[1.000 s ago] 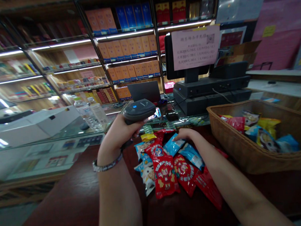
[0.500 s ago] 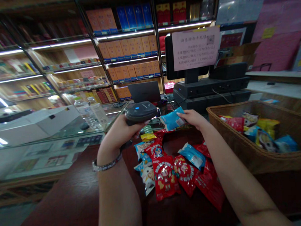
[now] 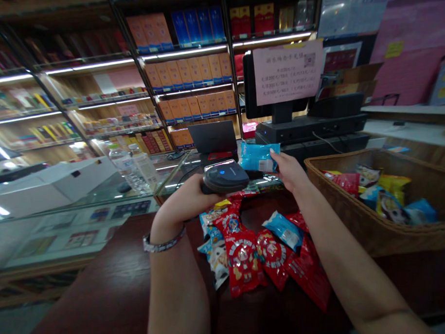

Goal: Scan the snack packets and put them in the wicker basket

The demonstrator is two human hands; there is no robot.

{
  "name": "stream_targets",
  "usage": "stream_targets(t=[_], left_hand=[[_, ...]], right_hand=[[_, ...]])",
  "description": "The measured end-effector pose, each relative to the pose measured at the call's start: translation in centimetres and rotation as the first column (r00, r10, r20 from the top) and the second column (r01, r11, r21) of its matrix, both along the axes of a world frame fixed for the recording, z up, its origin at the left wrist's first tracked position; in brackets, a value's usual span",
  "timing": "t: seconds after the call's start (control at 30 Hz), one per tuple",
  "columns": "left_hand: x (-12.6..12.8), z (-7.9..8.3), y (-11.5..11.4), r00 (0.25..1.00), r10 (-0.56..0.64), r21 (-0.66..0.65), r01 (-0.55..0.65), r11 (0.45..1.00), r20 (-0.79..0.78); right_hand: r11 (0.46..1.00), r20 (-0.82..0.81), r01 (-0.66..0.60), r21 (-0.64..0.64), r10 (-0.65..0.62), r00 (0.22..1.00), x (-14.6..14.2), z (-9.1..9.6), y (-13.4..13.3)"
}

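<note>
A dark handheld barcode scanner [image 3: 226, 177] with a small blue light is gripped in my left hand [image 3: 189, 196], its head pointing right. My right hand [image 3: 287, 167] pinches the right end of a blue snack packet [image 3: 259, 157], held up just beyond the scanner's front. A white label shows on the packet's lower part. Below both hands, a pile of snack packets lies on the dark red counter [image 3: 113, 283]. In it are several red packets [image 3: 245, 263], a blue packet [image 3: 286, 231] and a blue-and-white packet [image 3: 217, 259]. My left forearm partly covers the counter.
At the right stands a wicker basket [image 3: 351, 230] holding several packets. Behind are a monitor stand [image 3: 282, 114] with a pink paper sign [image 3: 288, 72] and a laptop [image 3: 213, 137]. Plastic bottles [image 3: 129, 168] and a white box [image 3: 51, 185] sit on the glass case at left.
My right hand has raised the blue packet slightly and turned its label side more toward me. The scanner in my left hand has shifted right and a little lower.
</note>
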State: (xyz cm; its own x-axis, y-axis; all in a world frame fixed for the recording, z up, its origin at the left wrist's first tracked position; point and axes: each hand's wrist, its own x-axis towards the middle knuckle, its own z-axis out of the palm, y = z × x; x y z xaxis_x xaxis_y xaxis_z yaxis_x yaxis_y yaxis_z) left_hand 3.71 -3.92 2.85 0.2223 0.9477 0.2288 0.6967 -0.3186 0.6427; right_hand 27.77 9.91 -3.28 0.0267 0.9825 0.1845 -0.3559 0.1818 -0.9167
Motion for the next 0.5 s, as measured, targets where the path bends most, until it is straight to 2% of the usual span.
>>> stream_targets(t=[0.2,0.5], left_hand=[[0.78,0.25,-0.13,0.998,-0.043,0.034,0.042,0.999,0.04],[0.67,0.18,-0.35,0.998,0.019,0.039,-0.021,0.999,0.063]], right_hand=[[0.997,-0.111,-0.037,-0.065,0.029,0.993,-0.15,0.41,-0.36],[0.997,-0.181,-0.038,-0.074,0.024,0.983,-0.24,0.64,-0.44]])
